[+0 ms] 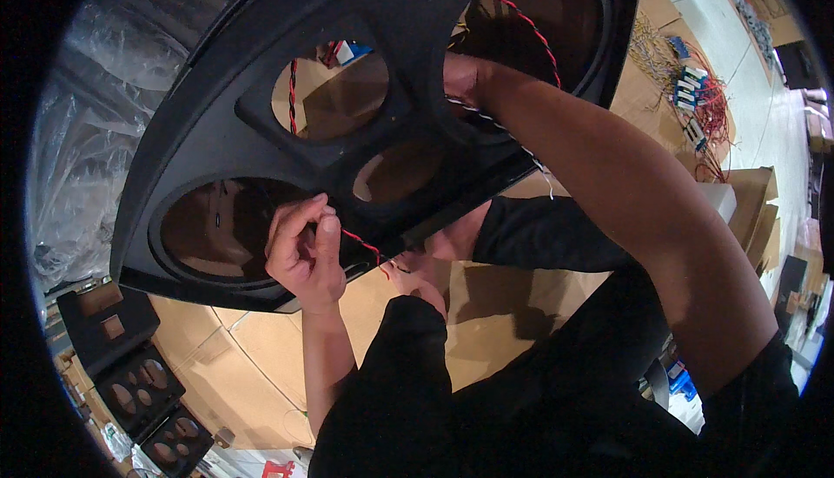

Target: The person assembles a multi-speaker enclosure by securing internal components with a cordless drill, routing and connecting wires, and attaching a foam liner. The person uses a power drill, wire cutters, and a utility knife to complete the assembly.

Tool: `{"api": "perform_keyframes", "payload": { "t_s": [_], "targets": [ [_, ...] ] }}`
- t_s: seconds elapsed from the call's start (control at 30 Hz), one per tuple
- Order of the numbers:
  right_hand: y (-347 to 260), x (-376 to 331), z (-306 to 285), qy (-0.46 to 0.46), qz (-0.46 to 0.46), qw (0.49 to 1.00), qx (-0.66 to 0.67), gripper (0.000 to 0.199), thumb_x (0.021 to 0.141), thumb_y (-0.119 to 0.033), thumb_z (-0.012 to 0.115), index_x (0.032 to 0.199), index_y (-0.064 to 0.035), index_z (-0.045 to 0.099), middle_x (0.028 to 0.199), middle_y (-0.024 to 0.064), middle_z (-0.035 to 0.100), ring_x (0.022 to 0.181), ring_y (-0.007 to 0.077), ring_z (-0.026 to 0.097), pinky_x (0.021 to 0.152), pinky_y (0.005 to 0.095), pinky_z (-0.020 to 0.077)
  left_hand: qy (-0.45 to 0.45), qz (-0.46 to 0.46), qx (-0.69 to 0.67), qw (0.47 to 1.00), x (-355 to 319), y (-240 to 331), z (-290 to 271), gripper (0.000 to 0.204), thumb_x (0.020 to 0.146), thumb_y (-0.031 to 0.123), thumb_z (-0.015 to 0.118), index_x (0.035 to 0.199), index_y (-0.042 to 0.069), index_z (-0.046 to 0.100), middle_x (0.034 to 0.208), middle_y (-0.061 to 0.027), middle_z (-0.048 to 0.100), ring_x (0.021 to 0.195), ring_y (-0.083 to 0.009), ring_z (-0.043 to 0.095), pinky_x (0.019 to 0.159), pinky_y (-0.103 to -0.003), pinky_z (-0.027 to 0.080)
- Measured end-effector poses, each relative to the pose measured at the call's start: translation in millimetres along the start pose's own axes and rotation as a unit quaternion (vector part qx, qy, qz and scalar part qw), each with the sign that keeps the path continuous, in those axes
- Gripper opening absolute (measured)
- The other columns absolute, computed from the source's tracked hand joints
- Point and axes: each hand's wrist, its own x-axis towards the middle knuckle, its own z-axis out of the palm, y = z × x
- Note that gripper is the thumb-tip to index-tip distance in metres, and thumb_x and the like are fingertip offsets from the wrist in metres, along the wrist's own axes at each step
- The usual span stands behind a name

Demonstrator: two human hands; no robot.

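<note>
A large black speaker cabinet (417, 61) with several round openings stands tilted before me, filling the upper middle. At its lower left opening, my left hand (306, 248) is closed, thumb against the fingers, on a red-and-black twisted wire (365, 245) that trails right along the lower edge. My right hand (462, 79) reaches into the big upper right opening; its fingers are hidden inside. Beside the right wrist hangs a black-and-white twisted wire (512, 135) with bare ends. Other red-and-black wires show through the upper right opening and the upper left opening (330, 79).
Brown cardboard (252, 348) covers the floor. Clear plastic sheeting (104, 157) lies at left, and smaller black panels with round holes (139, 387) stand at lower left. A heap of wires with blue-and-white connectors (695, 92) lies at right. My legs (556, 339) are folded below the cabinet.
</note>
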Motion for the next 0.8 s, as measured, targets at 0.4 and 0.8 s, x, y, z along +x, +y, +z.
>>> {"api": "perform_keyframes", "payload": {
  "t_s": [0.4, 0.8],
  "targets": [
    [1.3, -7.5, -2.5, -0.08, 0.017, 0.995, 0.057, 0.019, 0.083, -0.018, 0.056, 0.09, -0.009, 0.071, 0.085, 0.0084, 0.071, 0.067, 0.0201, 0.066, 0.058, 0.0349, 0.0498, -0.005, -0.004, -0.007, 1.0, -0.2, 1.4, 0.2, 0.02, 0.088, -0.001, 0.063, 0.107, -0.002, 0.066, 0.094, -0.0082, 0.06, 0.084, -0.0132, 0.057, 0.075, -0.024, 0.045],
    [23.6, 47.8, -43.0, -0.063, -0.18, 0.824, -0.534, 0.02, 0.083, -0.006, 0.057, 0.097, -0.0031, 0.069, 0.103, 0.0165, 0.07, 0.091, 0.0278, 0.068, 0.078, 0.0401, 0.0526, 0.003, -0.004, 0.013, 1.0, 2.8, 5.8, 2.2, 0.02, 0.086, 0.0, 0.065, 0.106, -0.001, 0.067, 0.094, -0.0077, 0.062, 0.084, -0.0135, 0.057, 0.076, -0.025, 0.046]
  ]
}}
